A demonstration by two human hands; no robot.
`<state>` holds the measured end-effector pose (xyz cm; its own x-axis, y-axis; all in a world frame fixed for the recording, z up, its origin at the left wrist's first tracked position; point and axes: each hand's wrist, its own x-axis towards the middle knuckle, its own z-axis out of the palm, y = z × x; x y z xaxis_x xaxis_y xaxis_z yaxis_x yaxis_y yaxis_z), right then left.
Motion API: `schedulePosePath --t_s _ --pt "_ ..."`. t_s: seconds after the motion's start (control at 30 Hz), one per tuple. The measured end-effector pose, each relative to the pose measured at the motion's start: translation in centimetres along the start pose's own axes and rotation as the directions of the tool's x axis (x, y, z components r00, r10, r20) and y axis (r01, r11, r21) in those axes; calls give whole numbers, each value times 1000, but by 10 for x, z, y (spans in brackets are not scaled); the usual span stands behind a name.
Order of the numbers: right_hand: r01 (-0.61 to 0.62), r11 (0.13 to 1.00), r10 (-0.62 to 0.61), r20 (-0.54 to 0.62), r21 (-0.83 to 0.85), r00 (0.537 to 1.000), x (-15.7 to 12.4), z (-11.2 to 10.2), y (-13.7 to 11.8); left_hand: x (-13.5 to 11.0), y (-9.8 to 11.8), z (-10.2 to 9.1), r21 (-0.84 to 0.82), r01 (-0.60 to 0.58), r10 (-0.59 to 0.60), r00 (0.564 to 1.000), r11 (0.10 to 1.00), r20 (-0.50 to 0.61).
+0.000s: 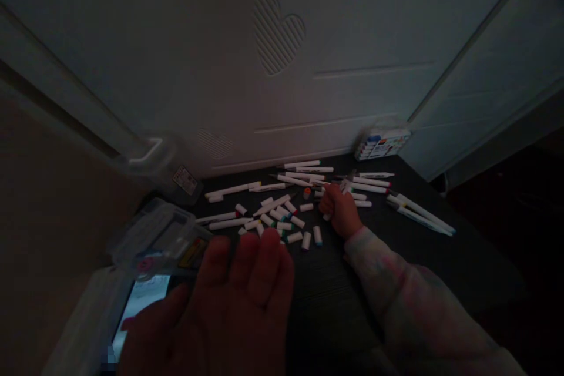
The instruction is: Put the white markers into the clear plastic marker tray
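My left hand (233, 299) is raised close to the camera with its palm showing; the fingers are stretched out, slightly bent, and nothing is visible in them. Farther off, my right hand (341, 211), in a pale patterned sleeve, is closed around a white marker (348, 184). The marker's dark end points up above the fist, and the fingers hide its middle. Left of that fist lie several loose white marker caps (284, 225) with coloured ends and an orange piece (306, 192). White markers without caps (370, 186) lie behind and to the right.
Everything stands on a dark table (335, 299) against a white panel (282, 100) with heart reliefs. A clear plastic container (165, 173) and an open clear case (150, 229) are at left, near a lit screen (143, 305). A printed marker package (382, 144) stands back right.
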<state>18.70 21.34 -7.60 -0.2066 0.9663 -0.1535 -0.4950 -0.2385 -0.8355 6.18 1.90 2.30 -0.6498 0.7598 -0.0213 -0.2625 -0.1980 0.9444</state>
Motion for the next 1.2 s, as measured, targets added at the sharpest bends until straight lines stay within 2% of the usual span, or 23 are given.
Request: schedulePosePath --t_s 0.1,0.2,0.37,0.57,0.77,0.87,0.97,1.07,1.13,1.17,1.2 --pt "6 1000 -6 -3 -2 1000 0 -1 1 2 6 12 -234 143 -118 986 962 117" --pt "8 1000 -8 2 -8 1000 0 -1 1 2 9 24 -315 132 -101 988 940 113" --pt "9 1000 -9 0 -20 1000 0 0 0 10 2 28 -248 58 -47 998 967 53" --pt "1 1000 -1 -9 -15 1000 0 0 -1 19 -7 23 -264 64 -96 989 962 -109" --pt "5 1000 -5 -8 -18 1000 0 -1 0 10 -9 35 -261 87 -123 984 961 -127" --pt "6 1000 -6 -7 -29 1000 0 -1 -1 14 -13 32 -232 71 -104 986 970 -131" --pt "4 999 -4 -7 -33 1000 1 -2 0 25 -18 19 -86 30 -41 991 996 -130" --pt "-5 1000 5 -5 -31 1000 1 -2 0 38 -26 1 259 0 24 996 966 -91" --pt "-9 1000 9 -6 -28 1000 1 -2 0 47 -35 -10 539 -129 128 991 833 38" --pt "-10 1000 10 -7 -26 1000 1 -1 -1 51 -41 -14 643 -238 189 971 728 146" --pt "-11 1000 11 -7 -24 1000 0 -1 -1 55 -48 -17 703 -364 245 931 611 269"
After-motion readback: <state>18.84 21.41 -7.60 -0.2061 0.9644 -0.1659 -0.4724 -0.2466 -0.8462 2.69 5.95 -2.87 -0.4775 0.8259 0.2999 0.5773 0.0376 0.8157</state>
